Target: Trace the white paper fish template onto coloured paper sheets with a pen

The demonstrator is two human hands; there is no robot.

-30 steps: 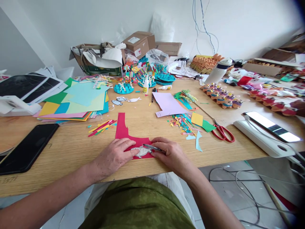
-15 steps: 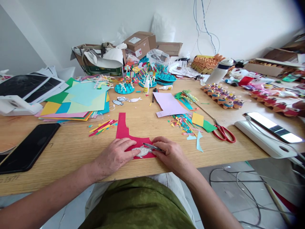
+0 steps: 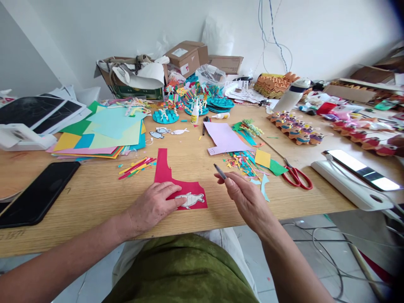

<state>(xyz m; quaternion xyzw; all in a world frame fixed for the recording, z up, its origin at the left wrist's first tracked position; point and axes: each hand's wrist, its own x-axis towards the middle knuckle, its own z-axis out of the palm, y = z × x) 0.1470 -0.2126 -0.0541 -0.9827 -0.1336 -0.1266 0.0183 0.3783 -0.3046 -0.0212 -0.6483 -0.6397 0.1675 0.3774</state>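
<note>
A white paper fish cutout (image 3: 193, 199) with black drawn lines lies on an L-shaped piece of red paper (image 3: 162, 164) near the table's front edge. My left hand (image 3: 154, 205) rests on that red paper, its fingers stretched out, with the thumb and fingertips covering the left end of the fish. Off to the right of the paper, my right hand (image 3: 245, 194) holds a dark pen (image 3: 220, 171) above the table, its tip pointing up and to the left. The pen touches neither the paper nor the fish.
Thin paper strips (image 3: 139, 167) and a stack of coloured paper (image 3: 116, 141) lie to the left, beside a black phone (image 3: 41, 193). Rightward are lilac paper (image 3: 225, 136), paper scraps (image 3: 244, 163) and red-handled scissors (image 3: 296, 176). Glue bottles (image 3: 195, 112) and more fish cutouts (image 3: 179, 131) stand farther back.
My right hand has lifted away from the fish and moved right with the pen, uncovering the fish's tail and the red paper's right edge. My left hand has stayed in place.
</note>
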